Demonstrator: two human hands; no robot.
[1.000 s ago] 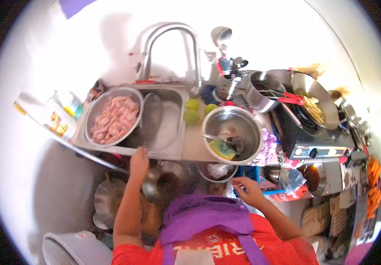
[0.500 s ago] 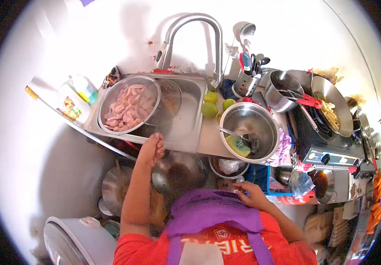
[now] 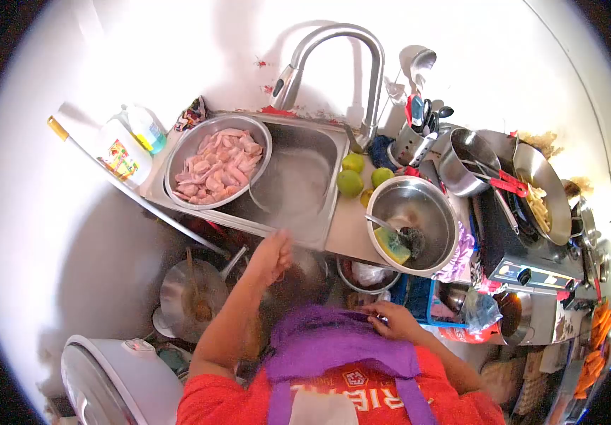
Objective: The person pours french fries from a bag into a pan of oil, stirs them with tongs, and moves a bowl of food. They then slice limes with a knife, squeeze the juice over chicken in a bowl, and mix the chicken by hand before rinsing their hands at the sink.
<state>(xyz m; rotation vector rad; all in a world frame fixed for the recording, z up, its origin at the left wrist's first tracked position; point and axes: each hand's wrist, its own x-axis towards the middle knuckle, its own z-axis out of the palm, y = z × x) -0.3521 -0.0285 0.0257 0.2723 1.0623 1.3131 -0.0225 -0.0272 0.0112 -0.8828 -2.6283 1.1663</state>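
Note:
My left hand point(image 3: 273, 256), smeared by motion, is closed at the front edge of the sink point(image 3: 298, 225). It holds a round mesh strainer, a faint blurred disc point(image 3: 287, 185) over the basin. Left of it, a steel bowl point(image 3: 169, 173) of raw chicken pieces point(image 3: 220, 166) rests across the sink's left side. My right hand point(image 3: 394, 322) is low by the purple apron point(image 3: 348, 347), fingers curled; what they hold, if anything, is hidden. Above it on the counter stands a steel bowl point(image 3: 453, 219) with a yellow-green sponge point(image 3: 392, 246), a dark scouring pad point(image 3: 413, 241) and a spoon handle.
A faucet point(image 3: 334, 32) arches over the sink. Green citrus fruits point(image 3: 350, 183) lie beside it, near a utensil holder point(image 3: 411, 146). At right, a pot point(image 3: 467, 163) and a wide pan point(image 3: 542, 184) sit by the stove point(image 3: 532, 265). A rice cooker point(image 3: 117, 375) stands lower left.
The view has shifted, moving the counter slightly rightward in the picture. My left hand and the strainer have moved right, away from the chicken bowl. My right hand has drawn slightly toward the apron.

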